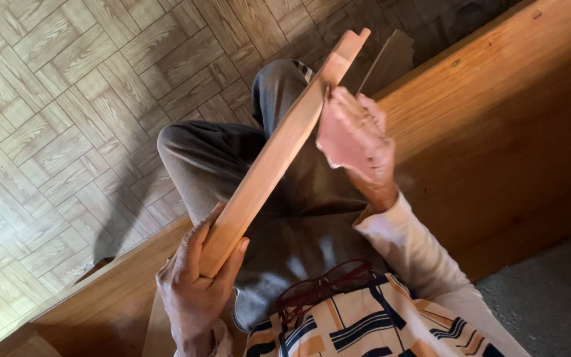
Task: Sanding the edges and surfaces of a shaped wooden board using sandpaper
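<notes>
Close up first: left hand (193, 284) fingers (236, 254) curled around lower end of a long wooden board (275, 152), thumb (199, 231) lying along its near edge. Grip closed, firm on the wood.

Right hand (358, 142) higher up, beside the upper part of the board. Fingers (348, 102) lie fairly flat and together, pressing a pinkish sheet of sandpaper (338, 142) toward the board's right face. Sheet held under the palm and fingers; its lower edge looks ragged. Cannot tell whether the whole sheet touches the wood or only its upper edge.

Board runs diagonally, from the left hand at lower centre up to the top of the view, where its end shows a small notched step. Light, reddish-tan wood, narrow edge facing the camera. It crosses above the person's lap.

Outward: grey trousers (232, 152) on bent legs below the board. White sleeve (418, 251) on the right arm. Patterned shirt (365, 324) with cream, orange and dark blue stripes at bottom, red-framed glasses (325, 284) hanging at its front.

Person sits on a wooden bench (497, 132), its broad plank filling the right side and passing under the legs to lower left. Floor (54, 99) beyond has a parquet-style tile pattern in pale brown. Another thin board (391, 63) leans near the top, just behind the held one. Grey patch of rough ground (556, 297) at lower right.
</notes>
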